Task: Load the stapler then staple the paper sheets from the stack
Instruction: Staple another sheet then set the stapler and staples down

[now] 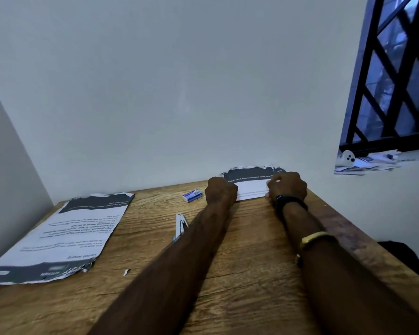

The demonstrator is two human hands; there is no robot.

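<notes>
Both arms reach to the far right of the wooden table [252,274]. My left hand [221,191] and my right hand [288,187] are closed on the two side edges of a small printed paper sheet set [252,183] that leans against the wall, with a dark torn band at its top. A metal stapler [180,226] lies untouched mid-table, left of my left forearm. A small white and blue staple box [192,195] rests beyond it near the wall. A larger stack of printed sheets [68,235] lies flat at the left.
A tiny paper scrap [126,272] lies in front of the left stack. White walls close the table's far and left sides. A barred window [392,76] with a cluttered sill [373,160] is at the upper right. A dark object [404,257] sits beyond the table's right edge.
</notes>
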